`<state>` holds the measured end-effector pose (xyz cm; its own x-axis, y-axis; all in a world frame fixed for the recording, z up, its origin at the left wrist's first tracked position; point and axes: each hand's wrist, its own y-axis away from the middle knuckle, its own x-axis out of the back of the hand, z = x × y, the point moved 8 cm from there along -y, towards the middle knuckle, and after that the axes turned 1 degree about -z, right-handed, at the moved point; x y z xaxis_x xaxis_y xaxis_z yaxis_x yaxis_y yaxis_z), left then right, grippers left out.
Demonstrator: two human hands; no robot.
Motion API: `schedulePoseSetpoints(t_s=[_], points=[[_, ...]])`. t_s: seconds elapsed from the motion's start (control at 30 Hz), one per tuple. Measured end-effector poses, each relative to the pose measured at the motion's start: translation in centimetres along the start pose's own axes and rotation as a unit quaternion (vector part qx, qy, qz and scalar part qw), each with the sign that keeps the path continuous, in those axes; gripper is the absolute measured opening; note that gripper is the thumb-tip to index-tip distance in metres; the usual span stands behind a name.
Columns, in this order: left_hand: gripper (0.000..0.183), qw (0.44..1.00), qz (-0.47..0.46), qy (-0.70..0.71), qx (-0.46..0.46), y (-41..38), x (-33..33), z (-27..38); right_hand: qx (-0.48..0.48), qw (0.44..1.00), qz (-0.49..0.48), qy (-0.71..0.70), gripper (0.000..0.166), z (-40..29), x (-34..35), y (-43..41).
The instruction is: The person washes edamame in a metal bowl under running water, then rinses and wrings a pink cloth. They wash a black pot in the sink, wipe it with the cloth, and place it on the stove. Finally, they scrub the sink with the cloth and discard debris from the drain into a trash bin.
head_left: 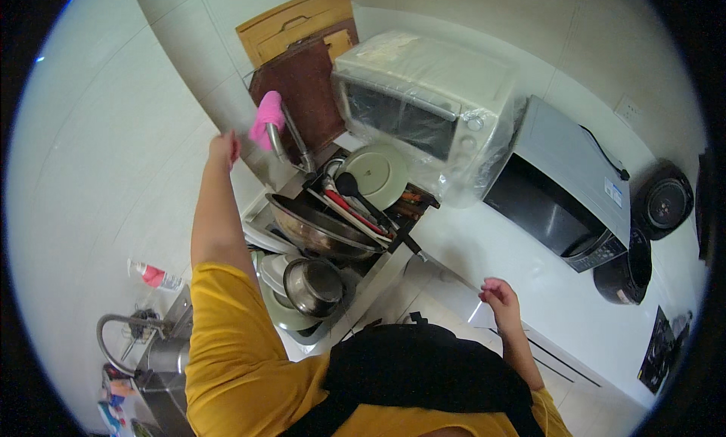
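Note:
My left hand [227, 148] is raised at the left, blurred, beside a pink cloth [269, 119] draped over a bent metal tube [275, 143]. A small gap separates the hand from the cloth; whether its fingers hold anything is unclear. Loosely curled, my right hand [500, 297] hovers by the white counter's front edge and appears to hold nothing. Between my arms, a black dish rack [422, 197] carries a pale green plate [374, 176], a black ladle [347, 184] and red-edged items. In front of it leans a large metal basin [317, 224].
Nearer me, a metal pot [313, 288] rests on stacked dishes [278, 272]. A plastic-wrapped toaster oven [420, 96] and a microwave [558, 193] line the counter [454, 232]. Black pots [624, 267] stand far right. A sink faucet [105, 335] and pump bottle [156, 276] are left.

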<state>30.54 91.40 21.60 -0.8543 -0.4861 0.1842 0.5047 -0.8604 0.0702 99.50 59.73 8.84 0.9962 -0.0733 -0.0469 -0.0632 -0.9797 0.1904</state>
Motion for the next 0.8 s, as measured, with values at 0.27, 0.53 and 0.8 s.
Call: schedulePoseSetpoints(t_s=[0.27, 0.53, 0.8], points=[[0.042, 0.747, 0.092, -0.308, -0.582, 4.6, -5.8, 7.9, -0.045, 0.995, 0.093, -0.002, 0.022, 2.7, 3.8, 5.4], [0.045, 0.794, -0.013, -0.349, -0.498, 10.1, -8.2, 7.1, -0.009, 0.998, 0.055, -0.029, 0.028, 0.1, 8.6, 2.8], [0.024, 0.841, -0.132, -0.184, -0.491, 36.2, -21.5, 5.6, -0.038, 0.929, 0.343, -0.131, 0.022, -0.4, 29.8, 10.6]])
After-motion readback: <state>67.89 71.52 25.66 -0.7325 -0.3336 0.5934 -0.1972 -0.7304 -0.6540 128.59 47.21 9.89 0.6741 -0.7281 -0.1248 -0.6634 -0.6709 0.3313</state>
